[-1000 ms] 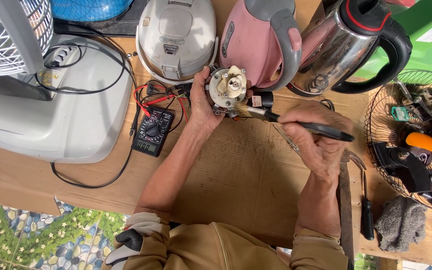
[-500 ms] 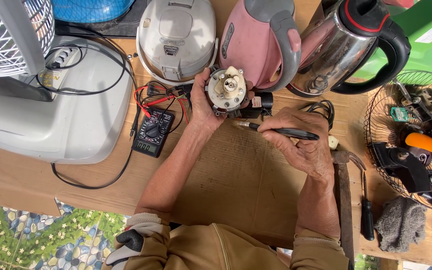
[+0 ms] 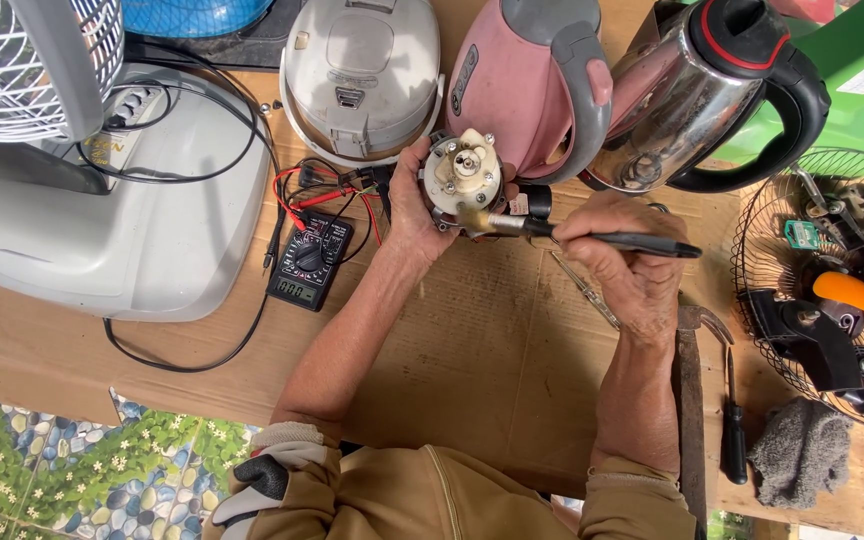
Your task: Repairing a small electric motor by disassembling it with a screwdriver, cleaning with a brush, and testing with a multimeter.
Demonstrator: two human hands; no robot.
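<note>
My left hand (image 3: 414, 205) grips a small round fan motor (image 3: 463, 182) with a cream plastic top, held up above the cardboard sheet (image 3: 472, 350). My right hand (image 3: 624, 262) holds a black pen-shaped tool (image 3: 592, 236), a soldering iron by its look, lying almost level. Its brass-coloured tip touches the lower edge of the motor. Red and black leads (image 3: 322, 195) run from beside the motor to a black multimeter (image 3: 310, 260) lying just left of my left wrist.
Behind the motor stand a white rice cooker (image 3: 360, 75), a pink kettle (image 3: 537, 85) and a steel kettle (image 3: 717, 95). A grey fan base (image 3: 102, 210) fills the left. At right lie a fan grille (image 3: 832, 290) with parts, a screwdriver (image 3: 734, 430) and a grey rag (image 3: 800, 450).
My right hand drew the tool back from the motor half a second ago, then brought it back. Its tip again touches the motor's lower edge. My left hand kept the motor almost still.
</note>
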